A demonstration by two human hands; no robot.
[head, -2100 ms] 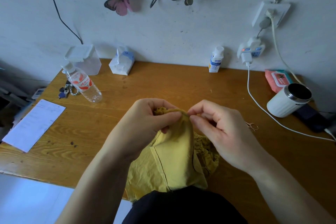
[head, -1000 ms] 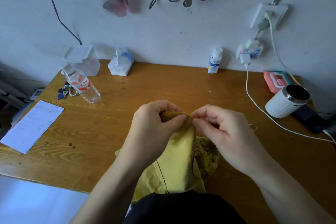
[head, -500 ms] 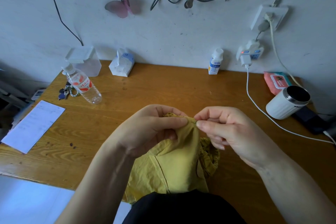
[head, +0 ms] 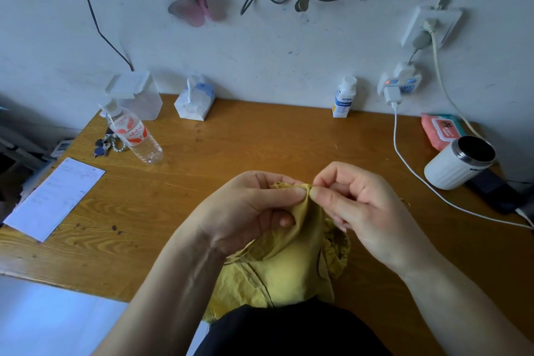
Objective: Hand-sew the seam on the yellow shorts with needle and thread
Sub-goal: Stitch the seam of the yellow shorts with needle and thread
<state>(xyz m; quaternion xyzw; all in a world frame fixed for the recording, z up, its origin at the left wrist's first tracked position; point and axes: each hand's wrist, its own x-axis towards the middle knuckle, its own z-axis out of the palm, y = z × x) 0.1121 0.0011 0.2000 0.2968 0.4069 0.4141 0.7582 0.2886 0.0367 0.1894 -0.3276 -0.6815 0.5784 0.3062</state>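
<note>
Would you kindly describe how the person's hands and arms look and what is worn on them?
Both the left hand and right hand are bare, without gloves, rings or a watch in view. The forearms are uncovered, with no sleeves showing.

Wooden bench (head: 260, 147), grain visible, back edge against the wall. Directly on it:
- Back left: clear lidded container (head: 141, 104); plastic water bottle (head: 133, 136) tilted in front of it; bunch of keys (head: 105, 146) just beside the bottle.
- Left edge: printed paper sheet (head: 55, 196).
- Back centre: tissue pack (head: 195, 101); small white bottle (head: 344, 98), upright.
- Right: pink wipes pack (head: 439, 130); white ribbed cup (head: 453, 167), tilted, mouth open; dark phone (head: 494, 191) touching it; white cable (head: 419, 179) trailing across.
- Near edge: yellow shorts (head: 283, 269), bunched, partly lifted.
</note>
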